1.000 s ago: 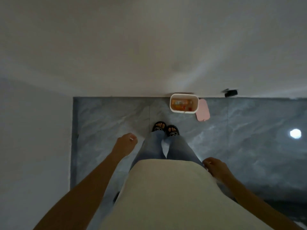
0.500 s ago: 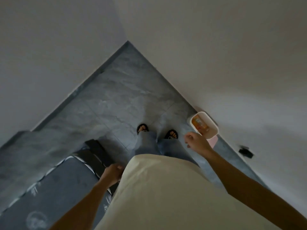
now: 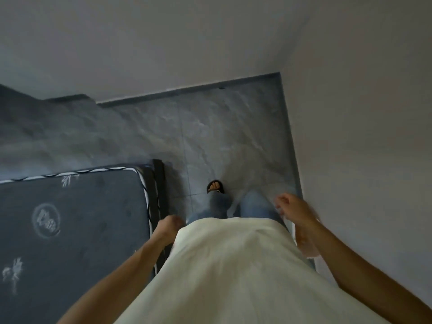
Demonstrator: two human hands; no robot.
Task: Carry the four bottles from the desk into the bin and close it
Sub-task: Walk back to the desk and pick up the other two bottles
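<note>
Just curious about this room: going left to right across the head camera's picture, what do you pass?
Dark mattress → black bed frame → left hand → sandalled foot → right hand → wall.

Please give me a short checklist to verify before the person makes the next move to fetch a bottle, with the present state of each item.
1. Left hand free to carry: ok; it is loosely curled and no bottle shows in it.
2. Right hand free to carry: ok, as far as the blur lets me see; nothing is in it.
3. Floor ahead free of obstacles: ok; only grey tiles show in front of the sandalled foot.
4. Room beside the mattress: ok, but its dark frame corner lies close to the left hand.
5. Desk and bottles located: cannot tell; neither is in view.
6. Bin state: cannot tell; it is out of view.
</note>
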